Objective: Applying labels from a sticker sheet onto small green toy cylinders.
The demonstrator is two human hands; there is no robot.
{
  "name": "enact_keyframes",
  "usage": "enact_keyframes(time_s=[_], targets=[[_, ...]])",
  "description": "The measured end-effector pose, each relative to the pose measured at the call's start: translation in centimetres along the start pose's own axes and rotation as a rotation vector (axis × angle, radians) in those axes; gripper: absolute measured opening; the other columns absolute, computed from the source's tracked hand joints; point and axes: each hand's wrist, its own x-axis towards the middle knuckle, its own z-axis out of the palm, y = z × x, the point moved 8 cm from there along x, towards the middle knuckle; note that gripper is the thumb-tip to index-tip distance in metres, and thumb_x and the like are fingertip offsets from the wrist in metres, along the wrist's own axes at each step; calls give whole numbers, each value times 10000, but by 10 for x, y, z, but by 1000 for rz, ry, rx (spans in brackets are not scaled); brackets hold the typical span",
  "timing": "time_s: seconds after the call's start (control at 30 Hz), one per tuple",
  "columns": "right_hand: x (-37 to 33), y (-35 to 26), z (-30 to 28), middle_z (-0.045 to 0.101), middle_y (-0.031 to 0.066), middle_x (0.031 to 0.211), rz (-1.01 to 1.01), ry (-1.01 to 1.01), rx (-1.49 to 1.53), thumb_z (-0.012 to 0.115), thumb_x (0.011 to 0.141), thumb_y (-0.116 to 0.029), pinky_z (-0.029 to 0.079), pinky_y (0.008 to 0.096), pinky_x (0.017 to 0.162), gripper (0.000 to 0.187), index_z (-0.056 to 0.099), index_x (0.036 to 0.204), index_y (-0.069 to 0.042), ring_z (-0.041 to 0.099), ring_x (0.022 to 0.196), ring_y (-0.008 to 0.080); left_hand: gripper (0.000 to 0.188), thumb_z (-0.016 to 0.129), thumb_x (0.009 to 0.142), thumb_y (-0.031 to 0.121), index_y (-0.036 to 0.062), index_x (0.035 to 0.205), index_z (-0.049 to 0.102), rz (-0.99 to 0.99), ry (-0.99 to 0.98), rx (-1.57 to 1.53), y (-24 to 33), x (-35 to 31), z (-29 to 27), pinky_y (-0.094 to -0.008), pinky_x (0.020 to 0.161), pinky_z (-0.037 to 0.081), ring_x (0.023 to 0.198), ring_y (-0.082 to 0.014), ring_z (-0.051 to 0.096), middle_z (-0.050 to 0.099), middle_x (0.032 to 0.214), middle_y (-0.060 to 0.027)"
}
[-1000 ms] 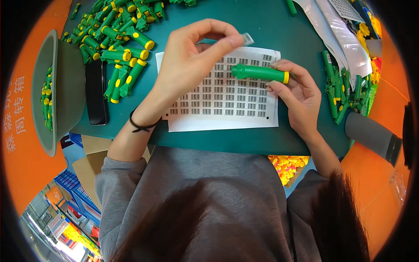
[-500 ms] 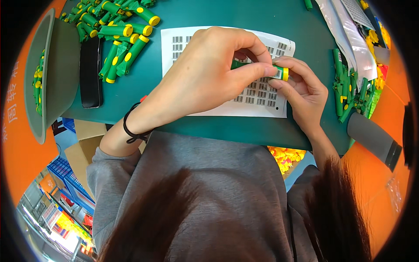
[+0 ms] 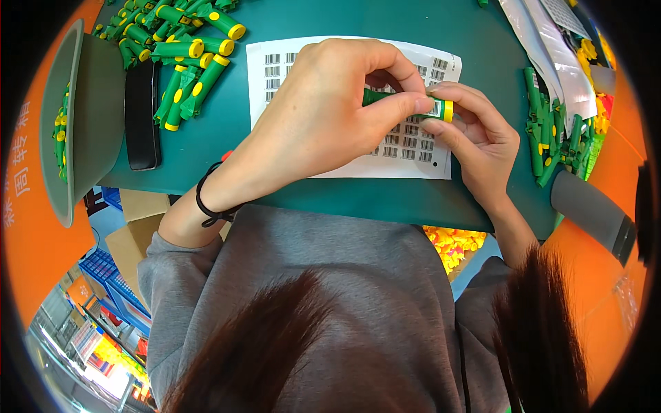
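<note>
My left hand (image 3: 330, 103) is closed around a green tube with a yellow end cap (image 3: 448, 111), thumb and forefinger pinching it. A small white barcode label lies on the tube beside the cap, partly under my left thumb. My right hand (image 3: 482, 134) is at the capped end, its thumb below and bent fingers above, closed on the tube's edge. Beneath both hands lies a white sheet of barcode stickers (image 3: 406, 153), partly hidden by my left hand.
Many green tubes (image 3: 196, 49) are heaped at upper left, beside a black flat case (image 3: 142, 117) and a grey bin (image 3: 100, 110). At right are more green tubes (image 3: 540, 134), white sheets (image 3: 544, 58) and a grey cylinder (image 3: 589, 206) on the orange surface.
The view has shifted slightly. Both hands stay on the tube, my right thumb and fingertips moving only a little around its capped end.
</note>
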Motion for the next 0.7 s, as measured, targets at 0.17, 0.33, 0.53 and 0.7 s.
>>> enact_keyframes(time_s=[0.17, 0.33, 0.53, 0.7], targets=[[1, -9, 0, 610, 136, 1205, -35, -51, -146, 737, 815, 103, 517, 308, 936, 368, 649, 1169, 61, 626, 1069, 196, 336, 781, 867, 310, -10, 920, 694, 46, 79, -236, -13, 0, 1, -309, 726, 544, 847, -189, 709, 693, 776, -120], [9, -16, 8, 612, 137, 1214, -103, -146, -150, 808, 778, 14, 484, 355, 974, 533, 585, 1261, 50, 610, 1088, 218, 346, 669, 952, 361, 25, 953, 750, -110, -206, -222, -7, -13, 14, -306, 690, 513, 764, -151, 666, 727, 864, -121], [91, -37, -70, 677, 38, 1100, -54, 239, -738, 721, 907, -184, 484, 274, 891, 281, 695, 1145, -36, 630, 985, 141, 303, 608, 1000, 274, 0, 1036, 734, 41, 642, -24, 4, -89, -170, -269, 760, 521, 818, -142, 644, 726, 952, -73], [175, -23, -106, 700, 81, 993, -345, 264, -1099, 733, 889, -223, 505, 318, 803, 238, 732, 1032, -32, 648, 895, 214, 330, 575, 1021, 256, -12, 1187, 673, 104, 1392, 764, 30, -191, -314, -293, 879, 521, 966, -176, 666, 705, 1103, -123]])
